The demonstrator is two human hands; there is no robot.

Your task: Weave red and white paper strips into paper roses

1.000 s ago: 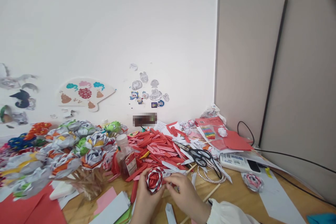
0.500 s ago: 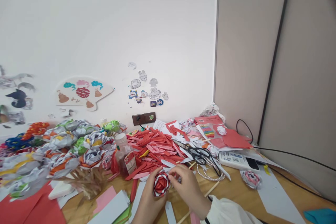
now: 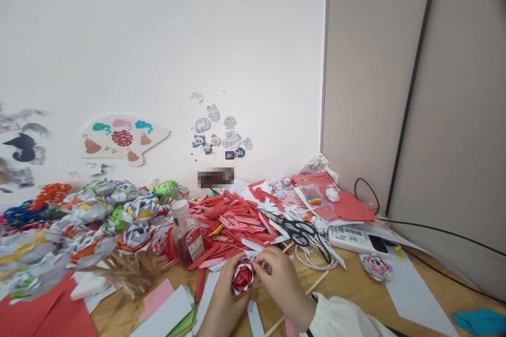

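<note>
Cluttered table point(image 3: 356, 285), scissors point(image 3: 291, 226) beyond hands point(image 3: 281, 278)

Red paper flower point(image 3: 243, 277) between fingers point(image 3: 262, 259), scissors point(image 3: 289, 224) beyond

Behind your left hand point(image 3: 226, 285) and right hand point(image 3: 280, 278), with the paper flower point(image 3: 242, 277) between them, the paper strips point(image 3: 237, 216) lie on the surface point(image 3: 353, 290), the bottle point(image 3: 185, 245) to their left, the scissors point(image 3: 299, 232) to their right.

Craft corner — paper strips point(image 3: 239, 218) (scissors point(image 3: 288, 225) too)
</note>
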